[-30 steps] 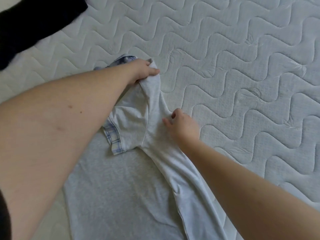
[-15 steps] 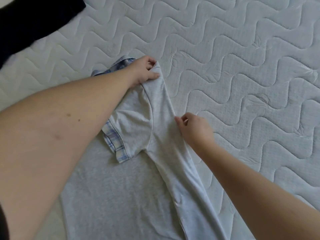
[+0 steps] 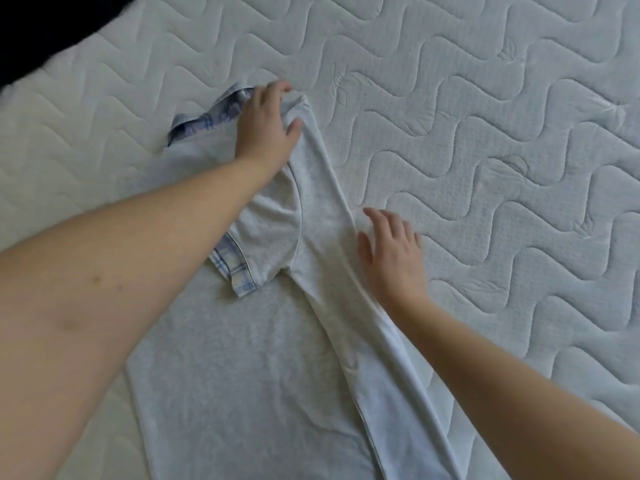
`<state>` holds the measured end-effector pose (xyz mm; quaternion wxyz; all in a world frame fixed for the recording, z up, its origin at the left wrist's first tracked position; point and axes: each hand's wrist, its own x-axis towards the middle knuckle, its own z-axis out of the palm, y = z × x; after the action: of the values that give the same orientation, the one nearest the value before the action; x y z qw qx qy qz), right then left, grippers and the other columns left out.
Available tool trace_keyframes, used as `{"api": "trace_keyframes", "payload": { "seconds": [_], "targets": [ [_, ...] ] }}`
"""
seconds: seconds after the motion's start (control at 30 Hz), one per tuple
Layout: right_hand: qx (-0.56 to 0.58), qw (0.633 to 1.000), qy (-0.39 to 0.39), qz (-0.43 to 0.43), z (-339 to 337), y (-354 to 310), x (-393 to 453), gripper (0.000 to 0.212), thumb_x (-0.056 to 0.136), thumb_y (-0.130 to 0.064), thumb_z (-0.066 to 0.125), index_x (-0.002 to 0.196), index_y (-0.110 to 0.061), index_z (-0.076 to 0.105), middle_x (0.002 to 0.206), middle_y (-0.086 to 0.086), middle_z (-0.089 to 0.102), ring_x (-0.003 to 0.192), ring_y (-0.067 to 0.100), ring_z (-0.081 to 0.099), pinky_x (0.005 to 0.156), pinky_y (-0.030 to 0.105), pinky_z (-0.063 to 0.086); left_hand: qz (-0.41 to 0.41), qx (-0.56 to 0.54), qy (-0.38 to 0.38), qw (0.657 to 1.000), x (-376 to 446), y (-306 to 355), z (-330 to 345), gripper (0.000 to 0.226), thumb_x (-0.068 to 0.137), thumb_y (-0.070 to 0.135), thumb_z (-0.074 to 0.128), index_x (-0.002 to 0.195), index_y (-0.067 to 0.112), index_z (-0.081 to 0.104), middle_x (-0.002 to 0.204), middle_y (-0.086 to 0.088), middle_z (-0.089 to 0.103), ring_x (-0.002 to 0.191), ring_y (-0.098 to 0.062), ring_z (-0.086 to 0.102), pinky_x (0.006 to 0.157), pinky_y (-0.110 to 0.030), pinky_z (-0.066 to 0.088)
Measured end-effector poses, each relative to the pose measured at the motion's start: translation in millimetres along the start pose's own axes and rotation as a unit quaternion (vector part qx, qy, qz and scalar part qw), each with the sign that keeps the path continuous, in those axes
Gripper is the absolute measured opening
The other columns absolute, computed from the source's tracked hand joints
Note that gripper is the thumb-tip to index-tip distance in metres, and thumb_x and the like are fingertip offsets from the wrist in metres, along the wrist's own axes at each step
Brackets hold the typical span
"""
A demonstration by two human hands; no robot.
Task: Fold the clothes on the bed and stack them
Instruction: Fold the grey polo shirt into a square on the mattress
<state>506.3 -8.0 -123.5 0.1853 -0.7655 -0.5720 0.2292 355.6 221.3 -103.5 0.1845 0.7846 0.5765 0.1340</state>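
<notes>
A light grey polo shirt (image 3: 249,368) with a blue plaid collar (image 3: 207,119) and plaid sleeve cuff (image 3: 233,271) lies on the white quilted mattress (image 3: 485,150). Its right side is folded inward, the sleeve lying over the body. My left hand (image 3: 266,129) rests flat on the shoulder by the collar, fingers spread. My right hand (image 3: 391,251) lies flat along the folded right edge, fingers apart, holding nothing.
A dark garment (image 3: 45,26) lies at the top left corner of the mattress. Bare quilted mattress stretches to the right and beyond the shirt.
Both hands have let go of the shirt's pinched edge and now lie flat on it. The folded side has settled onto the mattress.
</notes>
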Motion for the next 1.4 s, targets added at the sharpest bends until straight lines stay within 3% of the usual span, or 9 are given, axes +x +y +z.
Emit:
{"api": "trace_keyframes", "payload": {
  "seconds": [0.2, 0.43, 0.6, 0.67, 0.8, 0.97, 1.13, 1.27, 1.4],
  "targets": [
    [-0.100, 0.959, -0.064, -0.256, 17.3, 1.8, -86.4, 0.055, 0.101, -0.031, 0.044, 0.152, -0.014, 0.031, 0.159, 0.002, 0.030, 0.149, 0.019, 0.021, 0.120, 0.041, 0.019, 0.129, 0.090, -0.072, 0.985, -134.6, 6.5, 14.1, 0.057, 0.093, 0.027, 0.057, 0.147, 0.016, 0.041, 0.155, -0.011, 0.035, 0.143, -0.031, 0.032, 0.110, -0.048, 0.029],
    [-0.162, 0.959, -0.113, -0.205, 24.9, 11.7, -167.0, 0.058, 0.098, -0.035, 0.044, 0.149, -0.009, 0.039, 0.155, 0.006, 0.037, 0.145, 0.023, 0.031, 0.119, 0.041, 0.020, -0.057, -0.052, 0.048, 0.996, -253.6, 30.3, 23.9, 0.035, 0.084, 0.014, 0.071, 0.115, 0.000, 0.061, 0.116, -0.019, 0.059, 0.110, -0.037, 0.057, 0.097, -0.047, 0.046],
    [-0.130, 0.973, -0.130, -0.142, 32.9, 8.7, -216.1, 0.062, 0.094, -0.031, 0.047, 0.150, -0.006, 0.035, 0.157, 0.009, 0.032, 0.145, 0.023, 0.031, 0.117, 0.038, 0.019, -0.375, -0.280, -0.064, 0.881, -292.0, 50.3, 43.3, 0.029, 0.089, 0.031, 0.070, 0.100, 0.006, 0.062, 0.084, -0.010, 0.069, 0.076, -0.026, 0.067, 0.076, -0.037, 0.055],
    [-0.114, 0.976, -0.126, -0.138, 36.7, 9.1, -233.2, 0.064, 0.093, -0.025, 0.057, 0.150, -0.007, 0.034, 0.158, 0.009, 0.030, 0.146, 0.023, 0.028, 0.118, 0.037, 0.017, -0.395, -0.347, -0.120, 0.842, -295.9, 58.1, 50.8, 0.026, 0.088, 0.030, 0.071, 0.094, 0.008, 0.060, 0.082, -0.011, 0.069, 0.073, -0.029, 0.067, 0.076, -0.043, 0.057],
    [-0.141, 0.980, -0.091, -0.107, 33.7, 14.0, -270.8, 0.062, 0.087, -0.014, 0.051, 0.148, -0.010, 0.041, 0.150, 0.009, 0.043, 0.139, 0.027, 0.040, 0.112, 0.040, 0.032, -0.362, -0.263, -0.159, 0.880, -301.6, 63.3, 57.0, 0.024, 0.091, 0.024, 0.065, 0.093, 0.000, 0.063, 0.094, -0.022, 0.070, 0.090, -0.039, 0.067, 0.082, -0.051, 0.055],
    [-0.172, 0.983, -0.050, -0.031, 22.2, 16.6, -318.5, 0.062, 0.066, -0.003, 0.074, 0.126, -0.012, 0.060, 0.098, 0.008, 0.059, 0.081, 0.027, 0.058, 0.071, 0.038, 0.049, -0.351, -0.179, -0.113, 0.912, -310.9, 68.2, 43.4, 0.026, 0.098, 0.028, 0.053, 0.103, 0.003, 0.058, 0.106, -0.022, 0.066, 0.098, -0.037, 0.062, 0.085, -0.042, 0.051],
    [-0.183, 0.981, -0.066, -0.001, 12.9, 12.0, -338.3, 0.037, 0.054, 0.004, 0.078, 0.084, -0.010, 0.063, 0.067, 0.002, 0.049, 0.053, 0.022, 0.047, 0.050, 0.030, 0.035, -0.411, -0.391, -0.245, 0.786, -346.0, 80.5, 46.0, 0.017, 0.093, 0.023, 0.065, 0.102, 0.010, 0.058, 0.106, -0.011, 0.065, 0.090, -0.023, 0.066, 0.065, -0.032, 0.058],
    [-0.187, 0.980, -0.069, 0.002, 10.0, 10.7, -343.8, 0.034, 0.056, -0.001, 0.079, 0.083, -0.012, 0.060, 0.070, 0.001, 0.049, 0.054, 0.022, 0.048, 0.050, 0.029, 0.033, -0.388, -0.390, -0.357, 0.755, -382.1, 85.6, 54.8, 0.009, 0.093, 0.014, 0.065, 0.101, 0.015, 0.061, 0.095, -0.001, 0.065, 0.079, -0.010, 0.063, 0.053, -0.018, 0.053],
    [-0.225, 0.970, -0.087, 0.030, 4.9, 11.8, -353.6, 0.029, 0.058, -0.003, 0.078, 0.079, -0.012, 0.060, 0.066, 0.002, 0.051, 0.052, 0.025, 0.049, 0.050, 0.034, 0.037, -0.400, -0.382, -0.306, 0.775, -399.4, 87.2, 61.2, 0.013, 0.099, 0.020, 0.055, 0.087, 0.018, 0.057, 0.094, -0.011, 0.061, 0.074, -0.016, 0.059, 0.052, -0.024, 0.055]
  ]
}}
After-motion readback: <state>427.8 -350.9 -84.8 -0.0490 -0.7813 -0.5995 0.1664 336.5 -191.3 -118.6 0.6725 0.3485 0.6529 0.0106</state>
